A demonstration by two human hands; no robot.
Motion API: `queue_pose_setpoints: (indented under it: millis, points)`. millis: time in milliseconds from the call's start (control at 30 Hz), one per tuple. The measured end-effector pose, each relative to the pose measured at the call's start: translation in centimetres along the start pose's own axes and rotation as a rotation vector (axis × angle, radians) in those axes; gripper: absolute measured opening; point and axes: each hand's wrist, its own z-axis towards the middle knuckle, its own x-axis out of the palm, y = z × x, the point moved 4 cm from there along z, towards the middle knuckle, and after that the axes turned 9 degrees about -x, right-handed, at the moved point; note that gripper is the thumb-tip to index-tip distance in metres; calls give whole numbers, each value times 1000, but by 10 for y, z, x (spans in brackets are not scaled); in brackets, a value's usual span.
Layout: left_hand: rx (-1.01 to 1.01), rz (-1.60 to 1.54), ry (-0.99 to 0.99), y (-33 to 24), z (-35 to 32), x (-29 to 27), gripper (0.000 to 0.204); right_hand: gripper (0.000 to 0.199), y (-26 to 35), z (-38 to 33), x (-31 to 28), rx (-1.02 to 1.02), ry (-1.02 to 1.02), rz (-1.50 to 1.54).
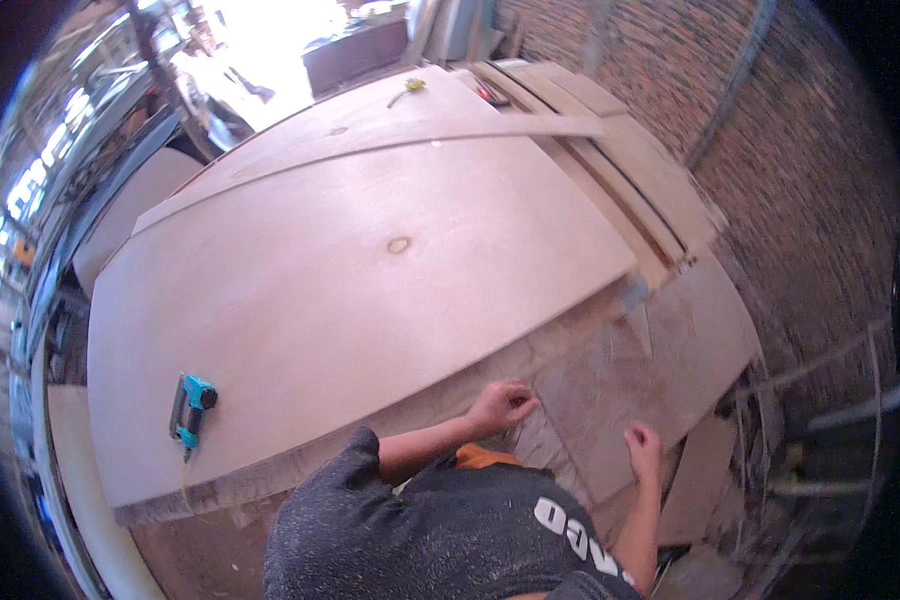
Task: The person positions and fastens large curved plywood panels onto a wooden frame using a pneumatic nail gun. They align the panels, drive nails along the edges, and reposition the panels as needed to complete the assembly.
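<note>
My left hand [503, 405] is over the near edge of a large plywood sheet [300, 300], its fingers curled in. What those fingers hold, if anything, is too small to make out. To the right, my right hand [645, 447] is raised above a lower brown board [610, 400]; its fingers are bent together, and I cannot see whether anything is between them. On the sheet's near left lies a teal and black pneumatic nail gun [192, 412], with a hose at its lower end. Neither hand touches it.
A long wooden strip [360, 143] crosses the sheet's far part, with a yellow tape measure [413, 86] beyond it. A red and dark tool [492, 95] lies at the far right among narrow boards [610, 180]. A brick wall [810, 150] stands on the right.
</note>
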Motion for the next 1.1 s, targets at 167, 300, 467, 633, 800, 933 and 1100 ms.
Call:
queue_pose_setpoints:
  millis: [167, 300, 467, 633, 800, 933, 1100]
  points:
    - [115, 27, -11, -21, 93, 21, 21, 33, -33, 62, -9, 240, -7, 143]
    - [27, -56, -182, -33, 140, 25, 21, 43, 4, 186, 12, 108, 89, 128]
    - [-247, -98, -273, -9, 171, 53, 33, 78, 61, 380, 41, -262, 60, -170]
    - [-667, -349, -455, 21, 176, 91, 51, 74, 66, 488, 99, -358, 518, 45]
    - [-991, -1111, -956, 46, 181, 141, 57, 53, 45, 519, 111, 154, 996, 434]
    - [-931, -1283, -1339, 56, 196, 149, 56, 50, 5, 549, 111, 499, 1232, 447]
    - [-1076, -862, -1638, 38, 206, 127, 62, 52, 10, 560, 113, 520, 1285, 303]
